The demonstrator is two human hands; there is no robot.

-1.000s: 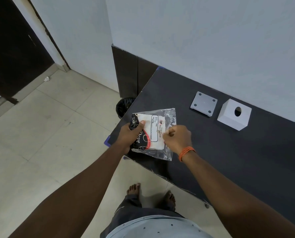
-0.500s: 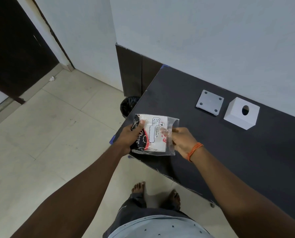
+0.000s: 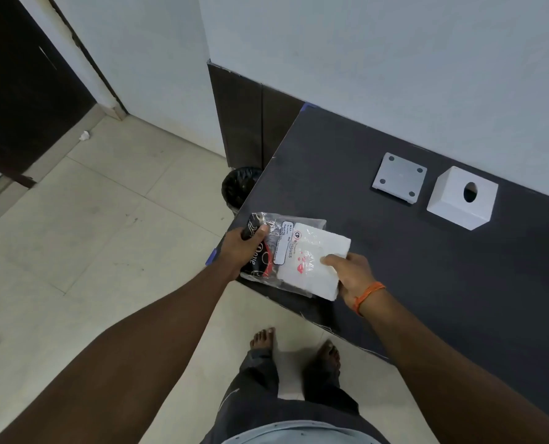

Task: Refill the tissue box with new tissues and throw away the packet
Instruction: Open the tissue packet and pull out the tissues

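Note:
Over the near left corner of the black table, my left hand grips the left end of a clear plastic packet with black and red print. My right hand holds a white stack of tissues, which sticks halfway out of the packet's right end. A white cube tissue box with a round hole stands at the back of the table. Its grey square base plate lies just left of it.
A bin with a black liner stands on the tiled floor beside the table's left edge, under the wall. A white wall runs behind the table. My bare feet are close to the table's front edge.
My right hand has pulled the tissue stack rightward, partly out of the packet. The left hand has kept hold of the packet's other end.

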